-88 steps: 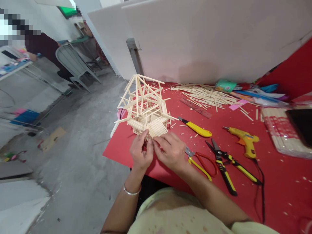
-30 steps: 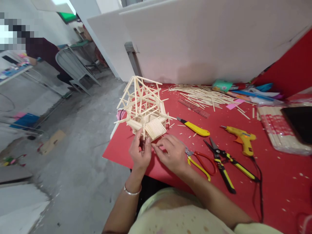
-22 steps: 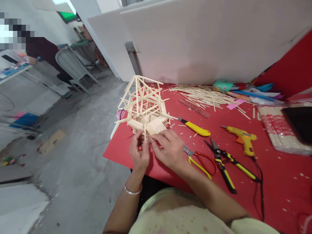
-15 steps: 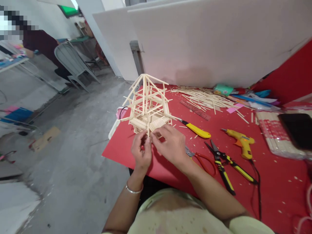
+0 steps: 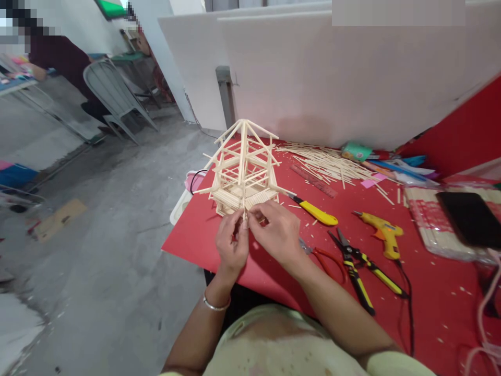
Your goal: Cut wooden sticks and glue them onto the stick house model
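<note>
A model pavilion built of thin wooden sticks, with a pointed roof frame, stands upright on the red tabletop. My left hand and my right hand meet at its near corner. Both pinch the near end of a wooden stick that juts from the model towards me. My fingertips cover the tip of that stick. Right of the model lies a yellow-handled cutter. Red-handled pliers lie beside my right forearm, partly hidden by it.
Black-and-yellow snips and a corded yellow glue gun lie to the right. Behind are loose sticks and a ruler. A phone rests on packed sticks. White boards stand behind; a person is at the far left.
The view has shifted slightly, so the model and both hands appear a little further right. My fingers stay pinched at the same near corner.
</note>
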Demonstrator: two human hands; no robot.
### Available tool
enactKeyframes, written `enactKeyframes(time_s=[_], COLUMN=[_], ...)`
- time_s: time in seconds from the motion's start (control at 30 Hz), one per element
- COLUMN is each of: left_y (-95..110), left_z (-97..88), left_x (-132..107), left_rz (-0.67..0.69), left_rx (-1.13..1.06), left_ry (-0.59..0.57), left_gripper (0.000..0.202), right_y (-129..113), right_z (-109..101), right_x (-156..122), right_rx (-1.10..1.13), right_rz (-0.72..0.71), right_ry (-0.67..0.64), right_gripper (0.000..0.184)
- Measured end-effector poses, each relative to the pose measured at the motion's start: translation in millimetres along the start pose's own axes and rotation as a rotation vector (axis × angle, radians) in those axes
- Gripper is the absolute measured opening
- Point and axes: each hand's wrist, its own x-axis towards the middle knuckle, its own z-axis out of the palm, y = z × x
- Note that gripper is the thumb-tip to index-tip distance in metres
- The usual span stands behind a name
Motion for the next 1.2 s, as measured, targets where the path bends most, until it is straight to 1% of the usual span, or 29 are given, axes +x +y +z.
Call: enactKeyframes(time_s=[0.23, 0.47, 0.8, 0.9, 1.07, 1.13, 1.2], left_y=[1.3, 1.8, 2.6, 2.6, 3.9, 5.3, 6.9], left_z=[-0.5, -1.0, -1.0, -2.0, -5.2, -8.2, -12.6], left_x=[0.1, 0.2, -0.7, -1.5, -3.4, -5.4, -9.2], left_rz=[0.0, -0.033, -0.037, -0.039, -0.038, -0.045, -0.047], left_rx=[-0.016, -0.026, -0.032, -0.024, -0.004, 0.009, 0.024], left_ry=[0.004, -0.005, -0.014, -0.021, -0.006, 0.006, 0.037], left_gripper=[0.028, 0.028, 0.029, 0.03, 0.03, 0.03, 0.029], right_y=[-2.1, -2.4, -3.0, -2.9, 3.9, 9.3, 15.6], right_z=[-0.5, 0.0, -1.7, -5.9, -20.3, -25.6, -29.2], right_x=[-0.7, -1.3, -1.3, -3.4, -7.4, -9.6, -13.3], right_rx=[0.009, -0.004, 0.011, 0.05, 0.154, 0.218, 0.304], right_rz=[0.016, 0.033, 0.049, 0.046, 0.031, 0.043, 0.084], right_ry=[0.008, 0.014, -0.014, -0.009, 0.009, -0.004, -0.012], right_gripper=[0.009, 0.009, 0.015, 0.016, 0.017, 0.017, 0.016])
